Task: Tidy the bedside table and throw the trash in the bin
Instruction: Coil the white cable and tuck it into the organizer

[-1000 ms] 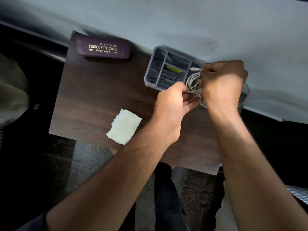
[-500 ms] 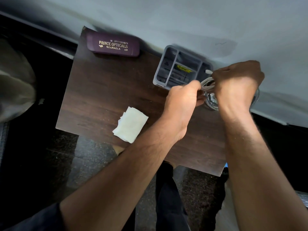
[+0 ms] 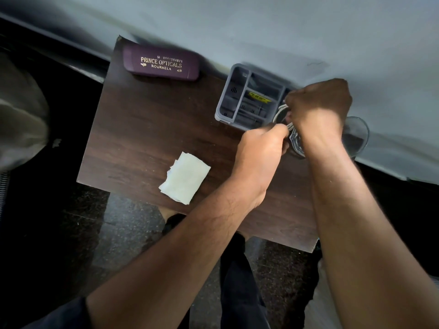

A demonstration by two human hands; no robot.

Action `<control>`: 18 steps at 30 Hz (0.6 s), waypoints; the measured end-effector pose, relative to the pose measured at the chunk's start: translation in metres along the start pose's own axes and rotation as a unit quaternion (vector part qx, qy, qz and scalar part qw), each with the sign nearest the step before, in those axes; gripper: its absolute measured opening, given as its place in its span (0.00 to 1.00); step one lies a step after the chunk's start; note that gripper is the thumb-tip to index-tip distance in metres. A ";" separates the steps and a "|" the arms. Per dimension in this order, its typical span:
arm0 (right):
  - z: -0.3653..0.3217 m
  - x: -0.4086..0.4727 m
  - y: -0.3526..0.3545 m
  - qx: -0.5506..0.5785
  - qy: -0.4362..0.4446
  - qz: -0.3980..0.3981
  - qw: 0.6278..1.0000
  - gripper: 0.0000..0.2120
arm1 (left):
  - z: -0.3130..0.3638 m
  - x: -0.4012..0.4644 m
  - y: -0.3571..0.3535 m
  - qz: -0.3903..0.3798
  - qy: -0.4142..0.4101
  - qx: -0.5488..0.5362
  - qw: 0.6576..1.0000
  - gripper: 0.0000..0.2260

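A dark wooden bedside table (image 3: 147, 129) stands against a grey wall. Both hands hold a coiled white cable (image 3: 280, 112) just right of a grey compartment organiser (image 3: 237, 96) at the table's back. My left hand (image 3: 259, 150) pinches the coil's lower side. My right hand (image 3: 318, 108) is closed over its upper side and hides most of it. A folded white tissue (image 3: 185, 178) lies near the front edge. A purple glasses case (image 3: 161, 64) printed "PRINCE OPTICALS" lies at the back left.
A clear drinking glass (image 3: 356, 136) stands at the table's back right, partly behind my right forearm. Dark speckled floor (image 3: 118, 233) lies in front of the table. My legs in dark trousers (image 3: 237, 281) are below the front edge.
The view has shifted, so the table sits further right in frame. My right hand has closed further over the coil, and less cable shows between the hands.
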State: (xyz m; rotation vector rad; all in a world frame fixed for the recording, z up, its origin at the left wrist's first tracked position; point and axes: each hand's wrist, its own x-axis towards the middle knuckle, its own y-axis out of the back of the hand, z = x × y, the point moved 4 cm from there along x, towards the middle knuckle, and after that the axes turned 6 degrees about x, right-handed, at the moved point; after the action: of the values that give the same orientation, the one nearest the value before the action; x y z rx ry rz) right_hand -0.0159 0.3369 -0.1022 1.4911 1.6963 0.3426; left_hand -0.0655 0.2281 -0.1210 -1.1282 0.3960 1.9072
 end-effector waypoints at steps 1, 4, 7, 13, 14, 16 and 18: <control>0.003 0.005 -0.001 -0.005 -0.003 0.007 1.000 0.08 | -0.001 0.000 -0.001 0.005 -0.002 0.036 0.999 0.14; 0.011 0.011 -0.001 0.007 0.003 0.011 1.000 0.10 | 0.000 0.001 -0.004 0.018 -0.035 0.169 0.985 0.16; 0.013 0.003 0.000 0.056 0.023 -0.004 0.998 0.11 | 0.002 0.003 0.000 0.053 -0.098 0.279 0.954 0.15; 0.022 -0.006 0.002 0.093 0.022 -0.011 0.995 0.07 | 0.012 0.014 0.006 0.139 -0.177 0.382 0.896 0.09; 0.025 -0.008 0.003 0.071 0.037 -0.012 0.997 0.10 | 0.014 0.014 0.006 0.142 -0.188 0.380 0.894 0.09; 0.027 -0.012 0.006 0.052 0.065 0.005 0.997 0.12 | 0.016 0.014 0.005 0.142 -0.206 0.380 0.890 0.08; 0.029 -0.013 0.007 0.054 0.088 0.026 0.994 0.09 | 0.017 0.015 0.005 0.143 -0.221 0.403 0.877 0.08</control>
State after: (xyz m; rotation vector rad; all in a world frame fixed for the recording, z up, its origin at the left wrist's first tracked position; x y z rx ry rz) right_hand 0.0092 0.3174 -0.1106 1.6266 1.8419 0.4268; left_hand -0.0820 0.2436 -0.1255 -0.0766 1.0128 1.8687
